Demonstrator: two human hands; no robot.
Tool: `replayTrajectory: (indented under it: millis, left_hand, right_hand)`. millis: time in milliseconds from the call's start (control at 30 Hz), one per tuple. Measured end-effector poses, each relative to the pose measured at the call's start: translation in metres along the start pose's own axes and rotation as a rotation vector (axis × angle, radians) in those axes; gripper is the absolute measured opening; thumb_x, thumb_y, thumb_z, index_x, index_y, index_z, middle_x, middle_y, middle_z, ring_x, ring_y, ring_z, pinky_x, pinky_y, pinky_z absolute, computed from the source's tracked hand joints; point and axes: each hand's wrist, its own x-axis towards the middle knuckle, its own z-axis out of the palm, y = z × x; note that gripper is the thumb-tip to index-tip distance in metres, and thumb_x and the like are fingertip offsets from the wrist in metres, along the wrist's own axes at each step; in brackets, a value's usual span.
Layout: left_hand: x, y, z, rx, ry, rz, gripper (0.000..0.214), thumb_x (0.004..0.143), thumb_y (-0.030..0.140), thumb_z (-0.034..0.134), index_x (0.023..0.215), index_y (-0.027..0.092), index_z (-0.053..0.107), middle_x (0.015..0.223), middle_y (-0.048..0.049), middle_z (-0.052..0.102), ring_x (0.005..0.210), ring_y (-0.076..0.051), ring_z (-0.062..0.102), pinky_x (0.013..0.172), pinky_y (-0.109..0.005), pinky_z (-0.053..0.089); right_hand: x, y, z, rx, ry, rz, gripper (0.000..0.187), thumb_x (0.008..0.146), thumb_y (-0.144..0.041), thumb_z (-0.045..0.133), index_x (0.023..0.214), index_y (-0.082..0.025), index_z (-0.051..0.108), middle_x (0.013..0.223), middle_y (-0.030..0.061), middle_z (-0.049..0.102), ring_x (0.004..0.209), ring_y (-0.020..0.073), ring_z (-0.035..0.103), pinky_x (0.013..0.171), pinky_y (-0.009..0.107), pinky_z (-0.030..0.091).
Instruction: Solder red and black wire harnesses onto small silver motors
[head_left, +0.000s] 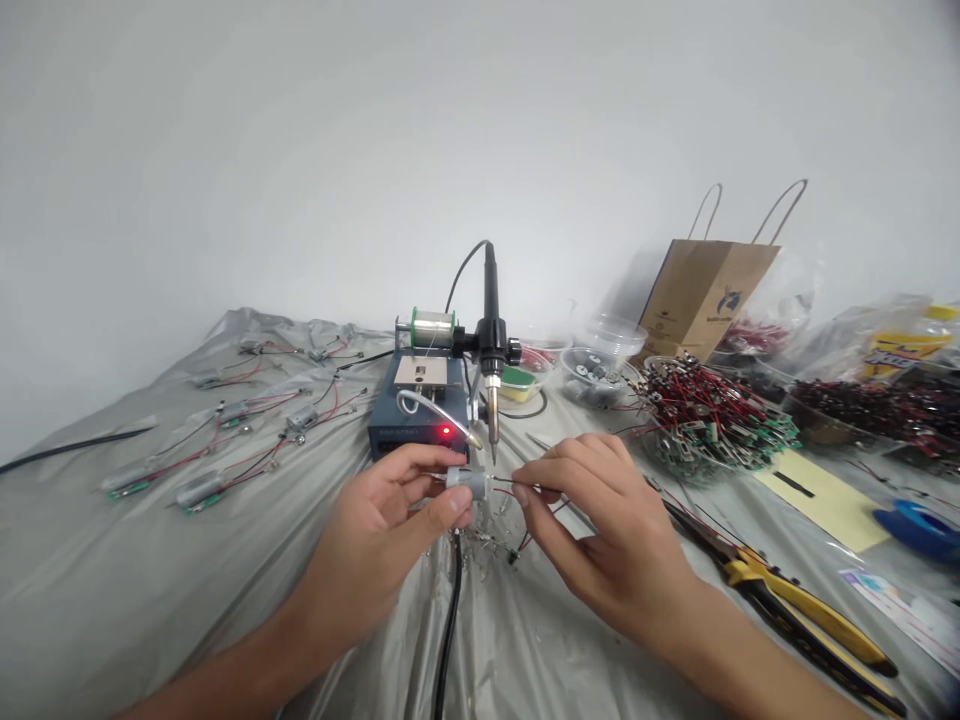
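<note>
left hand (pixel 390 525), grip closed on the motor (pixel 469 482); right hand (pixel 600 535) pinches its wire (pixel 537 488) under the soldering iron (pixel 492 395); lining up wants steadiness.

Bare left hand (pixel 390 515), bare right hand (pixel 600 545), both ungloved. Left forearm (pixel 247 660) and right forearm (pixel 750 650) uncovered as far as lower picture edge. Slim fingers, short-trimmed nails; thumbnail plain on left thumb. Ridged knuckles and tendons across back of right hand. Creased skin at finger joints, smooth wrists. Lens-stretched look to forearms near edge
</note>
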Motion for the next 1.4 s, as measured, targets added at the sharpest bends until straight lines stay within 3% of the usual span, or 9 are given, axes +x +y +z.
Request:
replayTrajectory:
  millis: [433,667,1100,1400]
  left_hand:
    - [-0.005,-0.003,0.001,0.075,-0.016,0.045,0.020,0.089,0.034,0.081,0.107,0.029,0.075,0.093,0.0022,0.079,0.087,-0.014,0.071,0.079,-0.021,0.059]
    - [0.001,-0.007,0.000,0.047,0.049,0.009,0.025,0.088,0.036,0.082,0.108,0.027,0.073,0.090,0.0029,0.080,0.084,-0.013,0.073,0.079,-0.020,0.059]
    - [0.002,0.001,0.005,0.059,0.086,0.147,0.018,0.089,0.022,0.081,0.104,0.029,0.075,0.095,0.0053,0.084,0.089,-0.010,0.076,0.078,-0.014,0.058]
    - [0.003,0.001,0.008,0.049,0.104,0.145,0.019,0.089,0.021,0.081,0.105,0.028,0.075,0.095,0.0046,0.084,0.087,-0.010,0.077,0.075,-0.015,0.059]
  right_hand:
    - [-0.003,-0.004,0.002,0.028,0.039,0.023,0.011,0.096,-0.006,0.058,0.091,-0.015,0.064,0.075,0.0019,0.060,0.073,0.0177,0.051,0.072,0.035,0.033]
    - [-0.003,0.001,0.007,0.056,0.033,0.088,0.011,0.096,-0.009,0.060,0.092,-0.017,0.065,0.078,0.0009,0.061,0.073,0.0173,0.054,0.073,0.035,0.034]
    - [0.000,0.001,0.013,0.080,0.038,0.131,0.011,0.097,-0.011,0.060,0.092,-0.018,0.067,0.077,0.0007,0.062,0.074,0.0182,0.056,0.072,0.035,0.036]
    - [0.001,0.001,0.013,0.086,0.033,0.143,0.011,0.098,-0.012,0.060,0.092,-0.018,0.066,0.077,0.0008,0.062,0.074,0.0183,0.055,0.072,0.035,0.037]
